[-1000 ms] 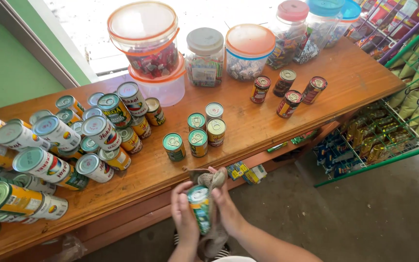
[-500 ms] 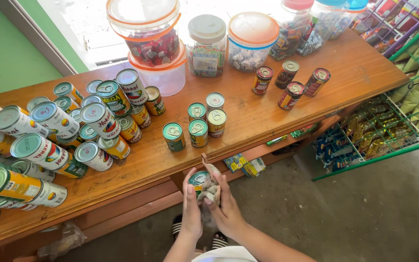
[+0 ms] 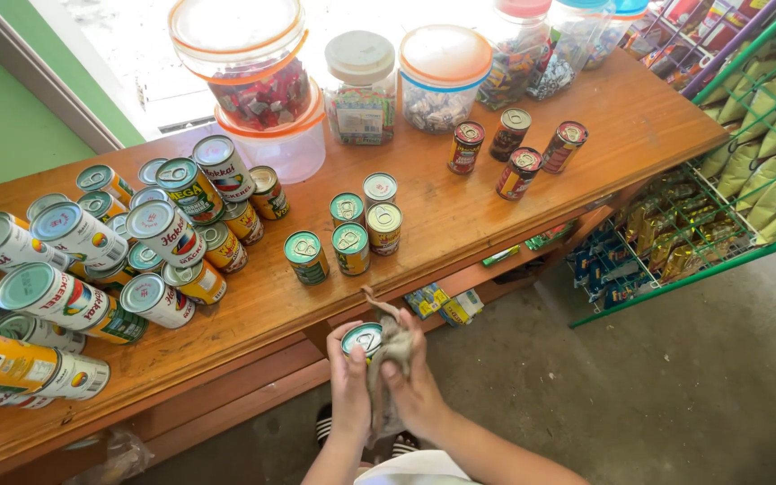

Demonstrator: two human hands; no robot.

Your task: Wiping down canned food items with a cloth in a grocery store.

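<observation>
2 hands meet below the table's front edge, both closed on 1 can (image 3: 363, 339). Left hand (image 3: 349, 388): wrapped around the can's side, fingers up to the rim. Right hand (image 3: 415, 382): pressing a grey cloth (image 3: 391, 352) against the can's right side; the cloth's end pokes up above the lid. Can: upright, green-rimmed silver lid with pull tab facing the camera, held clear of the table (image 3: 460, 224), just in front of its edge.

Table, centre: 5 small green cans (image 3: 350, 247) standing in a loose cluster, nearest to the held can, with bare wood between. Table, left: large pile of cans (image 3: 92, 260), some stacked, some lying on their sides, red, yellow and green labels. Table, right: 4 dark red cans (image 3: 518, 153) standing apart. Table, back: plastic jars (image 3: 361, 85) of wrapped sweets, orange and white lids, 2 tubs stacked at left.

Lower shelf (image 3: 496, 269) under the table: small boxes. Right: green wire rack (image 3: 711, 207) with packets, well apart from the hands.
</observation>
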